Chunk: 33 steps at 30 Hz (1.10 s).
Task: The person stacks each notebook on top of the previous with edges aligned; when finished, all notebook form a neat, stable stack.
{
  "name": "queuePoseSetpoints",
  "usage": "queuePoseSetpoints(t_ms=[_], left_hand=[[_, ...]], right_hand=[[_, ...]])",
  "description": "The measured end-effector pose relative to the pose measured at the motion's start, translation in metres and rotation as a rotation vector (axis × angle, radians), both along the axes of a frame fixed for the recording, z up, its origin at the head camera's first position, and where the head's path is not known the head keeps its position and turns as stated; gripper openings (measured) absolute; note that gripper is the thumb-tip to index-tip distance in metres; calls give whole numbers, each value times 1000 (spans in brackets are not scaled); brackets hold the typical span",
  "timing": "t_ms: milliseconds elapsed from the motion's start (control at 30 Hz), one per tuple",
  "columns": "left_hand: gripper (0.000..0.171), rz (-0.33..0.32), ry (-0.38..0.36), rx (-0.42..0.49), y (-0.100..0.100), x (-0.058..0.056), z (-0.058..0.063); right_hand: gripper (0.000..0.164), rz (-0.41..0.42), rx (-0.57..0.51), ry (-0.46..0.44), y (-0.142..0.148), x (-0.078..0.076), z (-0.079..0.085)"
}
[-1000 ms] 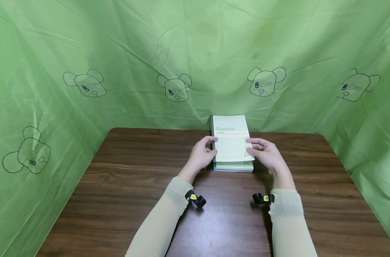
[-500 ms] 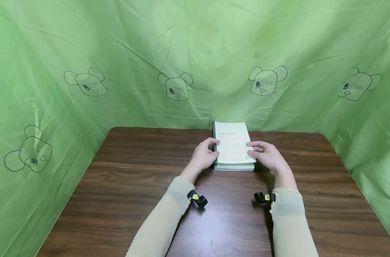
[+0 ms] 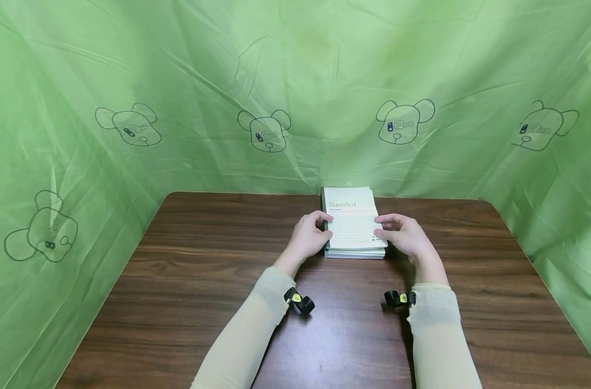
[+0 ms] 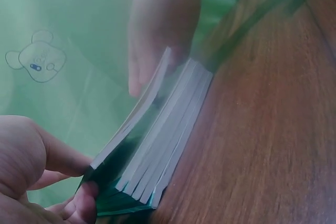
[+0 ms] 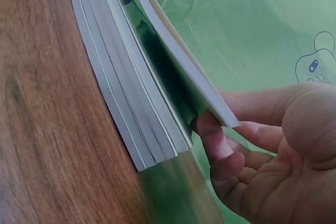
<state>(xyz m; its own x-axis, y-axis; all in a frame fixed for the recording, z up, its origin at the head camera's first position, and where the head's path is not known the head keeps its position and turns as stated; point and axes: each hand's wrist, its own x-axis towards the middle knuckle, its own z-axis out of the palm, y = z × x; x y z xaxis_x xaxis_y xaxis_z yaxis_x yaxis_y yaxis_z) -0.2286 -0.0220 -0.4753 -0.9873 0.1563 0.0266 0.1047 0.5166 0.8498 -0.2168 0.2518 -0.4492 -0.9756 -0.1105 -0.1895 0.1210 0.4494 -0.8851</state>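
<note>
Both hands hold a white notebook [image 3: 351, 226] marked "Gambit" over a stack of similar notebooks [image 3: 354, 254] at the table's back. On its left edge, the left hand [image 3: 309, 235] pinches it between thumb and fingers. The right hand [image 3: 406, 234] grips the right edge the same way. In the left wrist view, a gap shows along the near side between the held notebook [image 4: 126, 127] and the stack [image 4: 168, 135]. Dark glossy green shows under the held notebook [image 5: 202, 85] in the right wrist view, above several page blocks [image 5: 128, 93]. Its far end is hidden there.
A dark brown wooden table [image 3: 203, 270] carries the stack near its back edge. Green cloth [image 3: 203, 65] printed with bear heads hangs behind and at both sides. Each sleeve cuff has a black strap device [image 3: 299, 300] at the wrist.
The held notebook has come down closer to the stack and lies flatter, its far end lower against the cloth. Both hands keep their hold and have shifted slightly down.
</note>
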Motion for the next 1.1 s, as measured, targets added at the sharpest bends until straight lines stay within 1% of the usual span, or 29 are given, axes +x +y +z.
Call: queuePoseSetpoints(t_ms=[200,367,500,600,633,833,867,1033,1100], left_hand=[[36,9,8,-57,0,0,-3],[41,16,26,-104,-1,-1,-5],[45,20,26,-107,-1,-1,-5],[46,24,25,-100,-1,0,-3],[46,22,45,-101,-1,-5,-12],[48,16,43,-121,1,-4,-10],[49,15,20,-126,2,1,0],[52,6,-2,-152,3,3,2],[51,0,-6,-158,3,3,3]], right_hand=[[47,-6,45,12,0,0,1],[47,-27,60,7,-1,0,2],[46,-34,73,5,-1,0,0],[45,-25,90,2,-1,-1,-2],[45,-23,93,1,-1,-1,-2],[44,-17,92,-3,-2,-1,-2],[44,-15,91,-3,-2,0,-1],[42,-15,91,-2,-2,1,1],[42,-25,70,-11,-2,2,3]])
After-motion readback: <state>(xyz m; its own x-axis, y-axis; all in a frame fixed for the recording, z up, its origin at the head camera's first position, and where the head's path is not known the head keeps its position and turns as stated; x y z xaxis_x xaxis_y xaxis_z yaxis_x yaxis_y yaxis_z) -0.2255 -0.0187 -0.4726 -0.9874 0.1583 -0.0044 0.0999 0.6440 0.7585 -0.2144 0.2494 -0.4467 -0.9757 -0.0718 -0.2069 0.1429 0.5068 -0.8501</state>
